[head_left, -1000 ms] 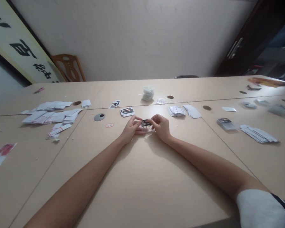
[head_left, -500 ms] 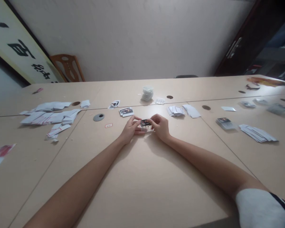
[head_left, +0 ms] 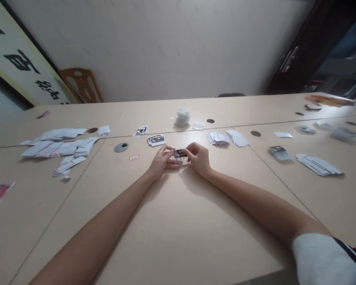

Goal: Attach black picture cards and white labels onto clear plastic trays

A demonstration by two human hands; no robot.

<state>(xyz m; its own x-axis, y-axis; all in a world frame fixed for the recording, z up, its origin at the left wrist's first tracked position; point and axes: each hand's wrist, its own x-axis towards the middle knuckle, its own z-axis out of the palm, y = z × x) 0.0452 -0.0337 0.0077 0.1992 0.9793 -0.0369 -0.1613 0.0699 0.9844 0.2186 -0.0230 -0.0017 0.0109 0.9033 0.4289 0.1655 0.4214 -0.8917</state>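
Note:
Between both hands, just above the table, is a small dark picture card point(head_left: 180, 153) with a clear plastic sleeve point(head_left: 181, 160) around or below its lower part; which of the two is not clear. My left hand point(head_left: 161, 163) grips the left side, thumb on top and fingers beneath. The right edge is pinched by my right hand point(head_left: 198, 158). Behind my left hand lie some white-bordered photo cards point(head_left: 156, 140). Beyond my right hand rests a pile of white cards point(head_left: 218, 138).
Spread papers point(head_left: 59, 147) cover the left of the table point(head_left: 178, 229). A stack of clear sleeves point(head_left: 182, 116) stands at the back centre. On the right are a card stack point(head_left: 279, 153) and fanned white cards point(head_left: 319, 164). A grey round cap point(head_left: 121, 147) lies left of the hands.
The whole view has shifted slightly, so things on the table appear a little further left. Both hands keep their grip on the card and sleeve, with barely any visible movement.

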